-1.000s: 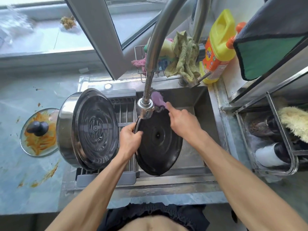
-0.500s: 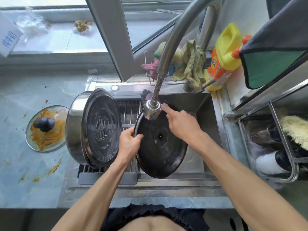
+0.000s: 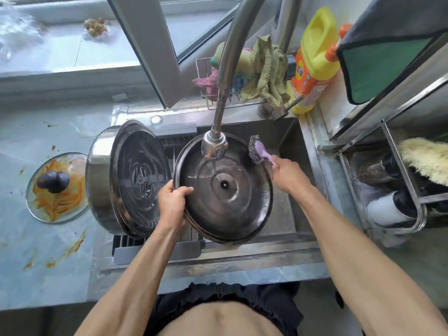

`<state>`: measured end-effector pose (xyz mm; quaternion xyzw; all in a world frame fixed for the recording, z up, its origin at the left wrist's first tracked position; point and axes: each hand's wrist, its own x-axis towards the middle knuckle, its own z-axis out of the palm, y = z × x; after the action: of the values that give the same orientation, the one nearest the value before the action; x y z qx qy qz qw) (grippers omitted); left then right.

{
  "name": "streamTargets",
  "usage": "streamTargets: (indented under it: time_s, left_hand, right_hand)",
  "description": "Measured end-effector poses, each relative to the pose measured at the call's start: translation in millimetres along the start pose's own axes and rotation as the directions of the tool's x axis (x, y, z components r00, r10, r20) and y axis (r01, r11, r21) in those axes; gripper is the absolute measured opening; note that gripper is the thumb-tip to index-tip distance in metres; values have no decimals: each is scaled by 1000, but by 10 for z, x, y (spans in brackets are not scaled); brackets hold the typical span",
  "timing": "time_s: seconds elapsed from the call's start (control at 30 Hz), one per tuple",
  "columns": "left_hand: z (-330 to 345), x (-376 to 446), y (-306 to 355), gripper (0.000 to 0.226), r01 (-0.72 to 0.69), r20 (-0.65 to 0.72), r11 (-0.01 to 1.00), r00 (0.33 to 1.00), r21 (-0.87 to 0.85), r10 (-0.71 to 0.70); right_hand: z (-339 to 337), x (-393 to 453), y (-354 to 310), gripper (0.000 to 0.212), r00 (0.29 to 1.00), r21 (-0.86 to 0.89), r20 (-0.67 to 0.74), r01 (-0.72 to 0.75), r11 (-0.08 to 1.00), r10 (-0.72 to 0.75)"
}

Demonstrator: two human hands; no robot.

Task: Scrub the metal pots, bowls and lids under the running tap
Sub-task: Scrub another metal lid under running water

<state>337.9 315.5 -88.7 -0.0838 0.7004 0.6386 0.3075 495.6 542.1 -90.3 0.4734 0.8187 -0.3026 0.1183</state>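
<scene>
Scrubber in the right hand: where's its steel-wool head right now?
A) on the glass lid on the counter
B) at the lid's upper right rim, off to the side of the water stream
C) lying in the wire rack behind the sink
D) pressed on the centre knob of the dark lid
B: the right hand holds the purple-handled scrubber with its head at the upper right rim of the lid, beside the tap stream.

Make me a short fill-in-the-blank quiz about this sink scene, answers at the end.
1. The left hand grips the rim of the dark ____.
2. The right hand holds a scrubber with a ____ handle.
3. Water from the tap falls onto the ____.
4. The detergent bottle is mostly ____.

Answers: lid; purple; lid; yellow
</scene>
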Motion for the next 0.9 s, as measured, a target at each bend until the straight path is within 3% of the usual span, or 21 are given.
streamTargets:
  time_s: [0.13,0.23,0.3,0.5,0.53,0.6,0.77,0.83,0.9]
  left_hand:
    - [77,-12,50,32,77,-32,993,996,-93,-80]
    - [193,-19,107,70,142,-73,973,985,-182,-157]
    - [260,-61,151,79,154,-74,963,982,-221,-174]
    - [338,-46,153,76,158,-137,938,969,-308,-208]
    - [363,-76,150,65,167,-145,929,964,-331,-225]
    - [432,-215,169,25,181,-156,928,958,-325,-241]
    - [618,-327,86,33,145,-166,918,962,-368,-219]
    - [631,-355,33,51,182,-148,908,956,-378,-254]
    - [633,-358,-14,47,205,-148,904,949,-375,-277]
  right_hand:
    - [121,-237,259,44,996,102,-7,-90,991,91]
    - [255,-454,390,44,994,169,-4,-103,980,105]
    - [343,-645,450,47,993,239,-14,-112,964,119]
    - [547,-1089,527,45,989,323,-28,-131,937,148]
    - [566,-1153,521,46,988,343,-38,-130,931,152]
    - [627,-1348,474,46,989,375,-58,-107,921,139]
    - [816,-1832,294,46,986,410,-112,-70,909,127]
    - [818,-2033,177,47,989,380,-131,-11,925,65]
    - [787,-2155,86,49,990,299,-141,51,953,-9]
